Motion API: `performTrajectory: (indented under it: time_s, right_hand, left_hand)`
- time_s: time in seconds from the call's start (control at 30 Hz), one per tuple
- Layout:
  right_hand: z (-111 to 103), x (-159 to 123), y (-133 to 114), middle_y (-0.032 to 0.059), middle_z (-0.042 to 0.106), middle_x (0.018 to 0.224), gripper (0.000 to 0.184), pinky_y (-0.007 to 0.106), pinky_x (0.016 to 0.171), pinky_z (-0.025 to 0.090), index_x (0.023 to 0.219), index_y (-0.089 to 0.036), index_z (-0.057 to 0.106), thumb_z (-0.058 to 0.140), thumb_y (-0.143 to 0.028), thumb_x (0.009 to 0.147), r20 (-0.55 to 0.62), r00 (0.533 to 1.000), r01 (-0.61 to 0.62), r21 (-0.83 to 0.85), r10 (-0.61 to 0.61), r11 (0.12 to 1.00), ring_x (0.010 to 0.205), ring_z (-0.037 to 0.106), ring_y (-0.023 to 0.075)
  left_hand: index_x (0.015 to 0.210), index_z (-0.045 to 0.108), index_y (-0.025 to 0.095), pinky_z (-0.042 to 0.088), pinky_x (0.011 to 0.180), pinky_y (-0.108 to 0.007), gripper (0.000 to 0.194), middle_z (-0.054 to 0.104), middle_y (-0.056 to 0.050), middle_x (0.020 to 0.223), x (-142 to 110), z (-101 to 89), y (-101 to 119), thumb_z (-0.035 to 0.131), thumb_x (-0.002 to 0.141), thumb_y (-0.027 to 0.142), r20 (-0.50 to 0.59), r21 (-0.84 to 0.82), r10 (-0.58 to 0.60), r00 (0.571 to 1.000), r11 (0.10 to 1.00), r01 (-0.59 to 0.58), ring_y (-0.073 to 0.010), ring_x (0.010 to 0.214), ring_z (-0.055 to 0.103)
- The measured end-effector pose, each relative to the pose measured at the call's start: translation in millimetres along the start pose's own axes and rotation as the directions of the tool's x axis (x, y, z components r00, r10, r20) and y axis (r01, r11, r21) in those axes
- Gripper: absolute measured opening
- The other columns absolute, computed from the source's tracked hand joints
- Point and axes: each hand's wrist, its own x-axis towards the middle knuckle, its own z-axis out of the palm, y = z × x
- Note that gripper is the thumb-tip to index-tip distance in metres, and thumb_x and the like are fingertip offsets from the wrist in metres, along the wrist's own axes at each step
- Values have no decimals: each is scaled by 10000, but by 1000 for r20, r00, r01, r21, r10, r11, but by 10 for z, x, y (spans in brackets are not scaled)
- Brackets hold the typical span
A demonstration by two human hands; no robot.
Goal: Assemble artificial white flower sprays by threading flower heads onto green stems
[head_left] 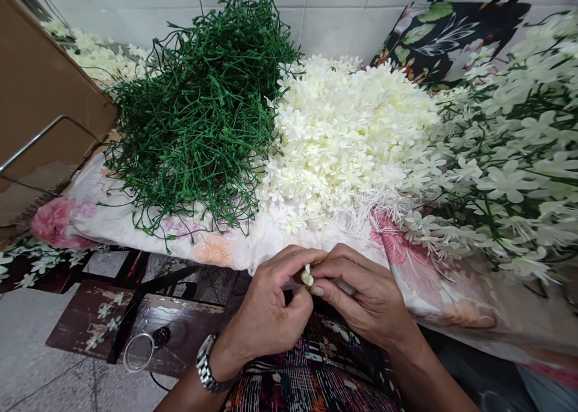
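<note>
A small cream-white artificial flower [307, 276], its petals bunched together, sits between the fingertips of both hands just past the table's front edge. My left hand [276, 297], with a metal watch on the wrist, is closed on it from the left. From the right, my right hand [363, 294] pinches the same flower with thumb and fingers. Beyond the hands lies a heap of loose white artificial blossoms [347, 135]. A tangled pile of green plastic stems [203, 111] rises to its left. Finished-looking white flower sprays [510, 177] with green stems fill the right side.
A floral cloth [167, 234] covers the table. At the left stand a cardboard box [45, 99] and a metal wire frame [34, 147]. Below are a brown wooden stool [180, 321] and a clear plastic cup [139, 352]. A black floral bag [451, 38] leans on the tiled wall.
</note>
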Motion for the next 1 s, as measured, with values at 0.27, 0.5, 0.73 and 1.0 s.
performTrajectory:
  time_s: [0.27,0.5,0.73,1.0]
  right_hand:
    - [-3,-41,33,18,569,708,55,203,548,466,846,-153,617,567,-132,835,30,999,-27,42,26,999,629,552,91]
    - [27,-35,-14,-6,524,667,116,187,526,409,771,-159,536,493,-56,799,-54,996,-68,-55,65,996,589,493,70]
    - [76,-10,-22,-20,494,666,127,193,547,399,771,-174,489,477,-51,793,-130,990,-56,-47,50,997,606,482,70]
    - [66,44,-19,-19,512,675,131,177,561,410,778,-176,490,478,-49,810,-188,982,-24,-18,20,1000,625,494,64]
  left_hand:
    - [1135,581,167,481,799,-249,536,659,-52,982,-26,-1,-16,420,680,-67,4,115,75,997,990,-75,-138,887,606]
    - [1080,601,158,474,790,-217,515,619,-53,1008,-5,17,-40,413,658,-69,-107,58,55,993,997,-49,-126,902,580]
    - [874,679,168,451,600,-194,358,598,-10,795,94,88,-34,475,631,3,-172,-301,-221,960,940,162,-104,682,533]
    - [773,695,178,357,399,-163,257,523,52,537,137,110,-84,505,638,69,-122,-640,-432,894,723,262,-45,394,416]
